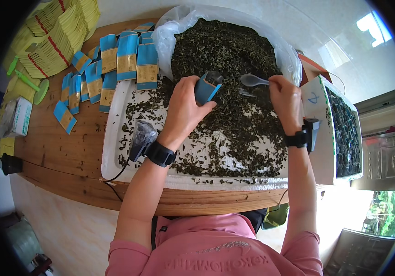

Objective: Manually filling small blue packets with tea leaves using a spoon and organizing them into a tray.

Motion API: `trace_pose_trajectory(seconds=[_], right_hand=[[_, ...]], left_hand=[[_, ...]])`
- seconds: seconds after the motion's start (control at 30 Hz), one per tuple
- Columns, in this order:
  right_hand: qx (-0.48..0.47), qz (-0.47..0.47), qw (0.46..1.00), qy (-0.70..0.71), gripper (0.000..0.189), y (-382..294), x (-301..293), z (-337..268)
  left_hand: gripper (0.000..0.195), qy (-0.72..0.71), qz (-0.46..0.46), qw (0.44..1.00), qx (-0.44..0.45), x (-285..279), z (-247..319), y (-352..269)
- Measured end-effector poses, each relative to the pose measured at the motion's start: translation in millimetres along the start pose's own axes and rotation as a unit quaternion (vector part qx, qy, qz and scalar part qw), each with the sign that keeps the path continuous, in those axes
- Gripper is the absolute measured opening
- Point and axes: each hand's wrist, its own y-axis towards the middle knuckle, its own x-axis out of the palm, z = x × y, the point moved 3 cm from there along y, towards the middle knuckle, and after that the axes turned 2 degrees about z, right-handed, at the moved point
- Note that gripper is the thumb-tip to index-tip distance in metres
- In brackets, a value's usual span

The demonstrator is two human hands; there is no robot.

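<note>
In my left hand (188, 107) is a small blue paper packet (208, 90), its mouth spread apart and a clear inner liner showing at the top. My right hand (285, 100) grips the handle of a translucent plastic spoon (251, 80), whose bowl points left towards the packet without touching it. Below both hands, dark dried leaves, apparently tea (230, 120), lie over a white foam tray (114, 151). Behind them a large clear plastic bag (170, 45) lies open, with a heap of the same leaves (223, 45) spilling forward out of it.
Several blue-and-brown packets (108, 53) lie at the tray's left corner and on the wooden table (45, 145). Yellow stacked papers (54, 45), a green plastic tool (28, 81) and a small box (19, 115) stand farther left. A white foam box (316, 131) of dark packs borders the right.
</note>
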Motion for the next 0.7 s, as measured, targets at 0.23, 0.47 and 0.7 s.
trace_pose_trajectory(seconds=[0.23, 0.47, 0.7], right_hand=[[0.180, -0.092, 0.965, 0.168, 0.019, -7, 58, 12], [0.294, -0.166, 0.875, 0.347, 0.017, -15, 65, 29], [0.338, -0.144, 0.815, 0.447, 0.015, -12, 47, 24]], left_hand=[[0.054, -0.001, -0.008, 1.000, -0.013, 0, 0, 1], [0.054, -0.007, -0.015, 1.000, -0.017, 1, -1, 1], [0.055, 0.003, -0.024, 1.000, -0.018, 1, 2, 2]])
